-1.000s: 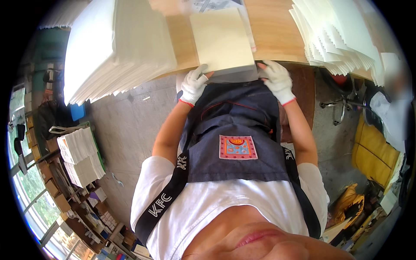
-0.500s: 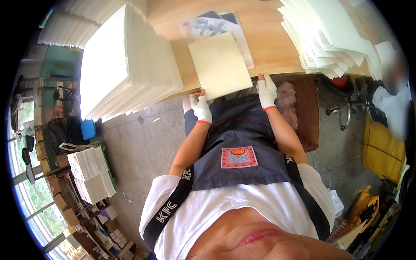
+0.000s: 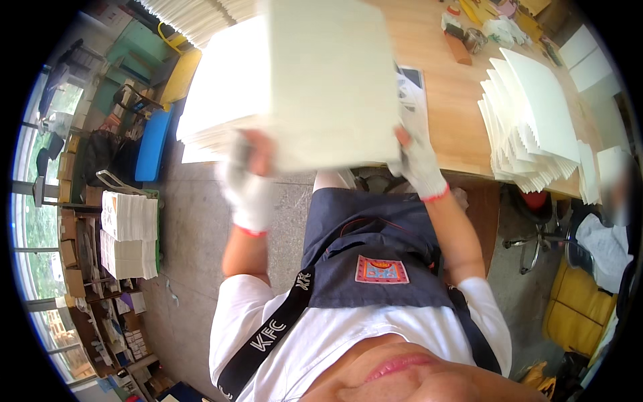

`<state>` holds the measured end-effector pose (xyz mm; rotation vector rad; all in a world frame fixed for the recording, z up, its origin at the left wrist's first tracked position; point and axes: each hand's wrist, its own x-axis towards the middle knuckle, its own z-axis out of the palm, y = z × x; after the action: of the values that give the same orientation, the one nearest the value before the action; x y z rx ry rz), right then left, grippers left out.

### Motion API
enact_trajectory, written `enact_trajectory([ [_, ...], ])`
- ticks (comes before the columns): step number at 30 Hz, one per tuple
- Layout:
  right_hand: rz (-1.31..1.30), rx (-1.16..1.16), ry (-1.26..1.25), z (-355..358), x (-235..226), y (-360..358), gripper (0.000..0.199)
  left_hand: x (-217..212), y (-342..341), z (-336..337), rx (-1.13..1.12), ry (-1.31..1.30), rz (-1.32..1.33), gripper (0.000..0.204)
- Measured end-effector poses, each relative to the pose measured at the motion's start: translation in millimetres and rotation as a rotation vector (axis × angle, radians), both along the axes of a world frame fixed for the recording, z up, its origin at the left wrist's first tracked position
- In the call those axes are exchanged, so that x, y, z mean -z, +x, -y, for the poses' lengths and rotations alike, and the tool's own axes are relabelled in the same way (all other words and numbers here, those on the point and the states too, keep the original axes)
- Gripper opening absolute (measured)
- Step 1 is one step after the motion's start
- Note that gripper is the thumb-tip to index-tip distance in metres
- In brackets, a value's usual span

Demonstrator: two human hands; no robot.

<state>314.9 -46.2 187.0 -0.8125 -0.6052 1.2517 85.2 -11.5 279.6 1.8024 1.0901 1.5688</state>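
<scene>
Both white-gloved hands grip 1 large square cream sheet [image 3: 331,80], the left hand [image 3: 246,179] and right hand [image 3: 419,161] closed on its lower corners above the wooden table [image 3: 455,114].

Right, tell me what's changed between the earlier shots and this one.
The cream sheet that lay flat at the table's near edge has been lifted up toward the camera. The left hand and right hand, earlier only at its near edge, now hold it by its lower corners. The left hand has moved up and outward. The fanned stack of white sheets and the wooden table stay put.
</scene>
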Motion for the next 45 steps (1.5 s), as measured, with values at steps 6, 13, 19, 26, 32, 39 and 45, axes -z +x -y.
enact_trajectory([
  [6, 0.324, -0.292, 0.024, -81, -97, -60, 0.026, -60, -100, -84, -0.193, 0.033, -0.189, 0.022],
  [13, 0.258, -0.215, 0.065, -59, -77, -30, 0.031, 61, -128, -114, -0.177, -0.095, 0.463, 0.033],
  [19, 0.249, 0.403, 0.031, 60, -41, 85, 0.022, 233, -121, -43, -0.387, -0.563, 0.636, 0.024],
  [26, 0.290, 0.817, -0.471, 159, -40, 240, 0.029, 313, -55, 17, -0.023, -0.640, 0.106, 0.019],
  [32, 0.322, 0.727, -0.552, 138, -60, 240, 0.031, 281, -9, -2, 0.225, -0.624, 0.035, 0.018],
  [39, 0.355, 0.730, -0.599, 128, -64, 236, 0.035, 293, -13, 7, 0.241, -0.588, -0.134, 0.019],
  [45, 0.277, 0.728, -0.607, 131, -69, 231, 0.034, 297, -13, 18, 0.299, -0.701, 0.015, 0.018],
])
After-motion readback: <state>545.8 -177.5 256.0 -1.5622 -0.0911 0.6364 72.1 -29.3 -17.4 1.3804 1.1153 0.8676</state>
